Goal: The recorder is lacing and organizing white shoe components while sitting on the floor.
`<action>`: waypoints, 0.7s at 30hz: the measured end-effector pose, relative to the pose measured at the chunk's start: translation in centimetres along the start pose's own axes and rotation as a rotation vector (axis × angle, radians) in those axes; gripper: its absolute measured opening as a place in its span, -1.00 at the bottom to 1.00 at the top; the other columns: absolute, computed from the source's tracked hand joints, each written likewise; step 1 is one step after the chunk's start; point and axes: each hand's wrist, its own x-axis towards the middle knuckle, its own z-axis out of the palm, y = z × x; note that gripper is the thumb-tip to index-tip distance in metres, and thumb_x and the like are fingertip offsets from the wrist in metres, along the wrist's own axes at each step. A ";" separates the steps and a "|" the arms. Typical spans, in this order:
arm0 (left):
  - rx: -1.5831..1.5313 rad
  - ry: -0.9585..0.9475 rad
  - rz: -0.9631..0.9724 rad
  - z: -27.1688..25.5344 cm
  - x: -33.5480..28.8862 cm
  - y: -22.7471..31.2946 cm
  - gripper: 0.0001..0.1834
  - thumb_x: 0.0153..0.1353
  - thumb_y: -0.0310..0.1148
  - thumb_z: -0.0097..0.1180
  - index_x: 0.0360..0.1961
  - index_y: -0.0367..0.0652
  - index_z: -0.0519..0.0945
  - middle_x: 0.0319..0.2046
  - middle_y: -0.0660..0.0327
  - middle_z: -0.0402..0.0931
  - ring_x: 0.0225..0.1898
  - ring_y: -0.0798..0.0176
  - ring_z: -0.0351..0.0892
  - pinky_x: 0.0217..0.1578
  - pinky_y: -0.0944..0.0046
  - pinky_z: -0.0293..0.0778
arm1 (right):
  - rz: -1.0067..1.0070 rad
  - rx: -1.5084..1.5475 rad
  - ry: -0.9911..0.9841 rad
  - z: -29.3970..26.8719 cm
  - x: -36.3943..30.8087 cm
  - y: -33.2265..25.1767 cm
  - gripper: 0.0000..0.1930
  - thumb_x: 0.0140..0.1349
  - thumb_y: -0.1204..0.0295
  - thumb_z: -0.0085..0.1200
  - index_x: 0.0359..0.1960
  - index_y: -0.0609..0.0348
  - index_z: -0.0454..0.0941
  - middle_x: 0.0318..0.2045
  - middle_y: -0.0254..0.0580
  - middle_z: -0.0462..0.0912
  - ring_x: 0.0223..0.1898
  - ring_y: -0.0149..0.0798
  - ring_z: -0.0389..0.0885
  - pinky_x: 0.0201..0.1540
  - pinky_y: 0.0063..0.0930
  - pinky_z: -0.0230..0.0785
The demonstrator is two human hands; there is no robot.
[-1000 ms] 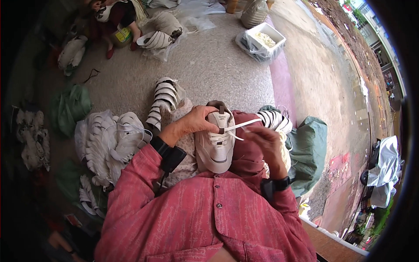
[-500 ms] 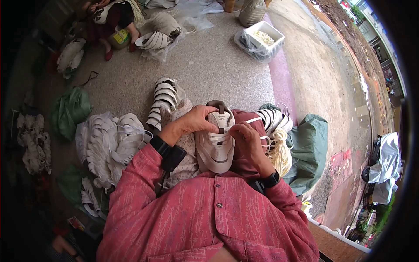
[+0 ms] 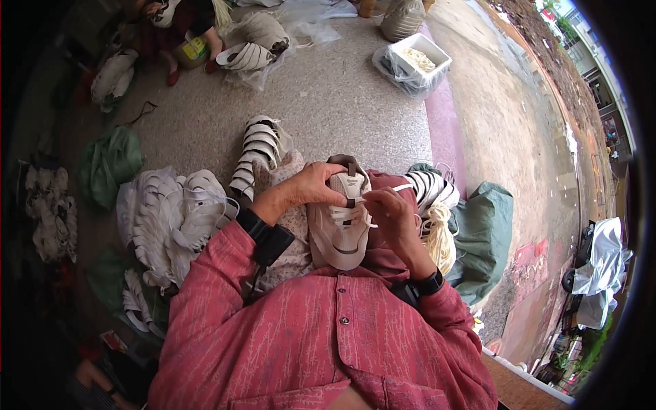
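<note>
A pale beige and white sneaker (image 3: 342, 239) lies in my lap, its toe toward my body and its heel pointing away. My left hand (image 3: 309, 186) grips it from the left, with the thumb over the tongue at the upper lace holes. At the right side of the opening, my right hand (image 3: 393, 213) pinches a white shoelace (image 3: 403, 186), part of which loops out beside the fingers. White lacing crosses the front of the shoe below my fingertips. The pinching fingertips partly cover the lace's end.
Stacked white shoe uppers (image 3: 160, 225) lie at my left, more striped ones (image 3: 258, 150) ahead. To the right sit a hank of cream laces (image 3: 439, 239) and a green sack (image 3: 484, 232). A white foam box (image 3: 432, 58) holds laces farther off. Another person sits far left.
My right hand has shifted slightly and still pinches the lace near the shoe's opening. My left hand keeps its grip on the sneaker. The whole view has shifted a little.
</note>
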 end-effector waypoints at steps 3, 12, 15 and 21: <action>0.045 -0.014 0.004 -0.1 -0.1 0.2 -0.40 -0.04 -0.47 0.38 0.10 -0.34 0.51 -0.14 0.28 0.61 -0.13 0.44 0.53 -0.05 0.42 0.44 | -0.031 -0.029 0.012 0.7 0.2 -0.7 -0.87 0.13 0.58 0.18 -0.27 0.22 0.56 -0.41 -0.12 0.62 -0.35 -0.14 0.64 -0.30 -0.37 0.46; 0.037 -0.070 0.037 -0.5 -0.3 0.0 -0.33 -0.01 -0.47 0.34 0.18 -0.30 0.43 -0.05 0.22 0.58 -0.04 0.42 0.50 -0.01 0.39 0.43 | 0.035 -0.034 -0.087 0.8 0.8 -0.7 -0.88 0.16 0.57 0.13 -0.26 0.24 0.56 -0.38 -0.05 0.64 -0.35 -0.10 0.67 -0.29 -0.36 0.49; 0.054 0.035 0.110 0.3 -0.9 0.0 -0.38 -0.02 -0.48 0.33 0.14 -0.24 0.45 0.02 0.18 0.52 0.02 0.36 0.48 0.01 0.36 0.43 | 0.120 0.077 -0.086 1.2 0.7 -0.7 -0.88 0.16 0.57 0.13 -0.25 0.25 0.56 -0.39 -0.06 0.65 -0.36 -0.19 0.67 -0.31 -0.41 0.49; 0.545 0.323 0.442 1.5 -3.6 -0.6 -0.67 -0.03 -0.44 0.32 -0.17 -0.16 0.59 0.12 0.08 0.41 0.11 0.04 0.44 0.09 0.16 0.39 | 0.190 0.128 -0.124 0.6 0.7 -0.7 -0.85 0.17 0.56 0.14 -0.21 0.27 0.56 -0.40 -0.09 0.65 -0.37 -0.31 0.66 -0.33 -0.45 0.46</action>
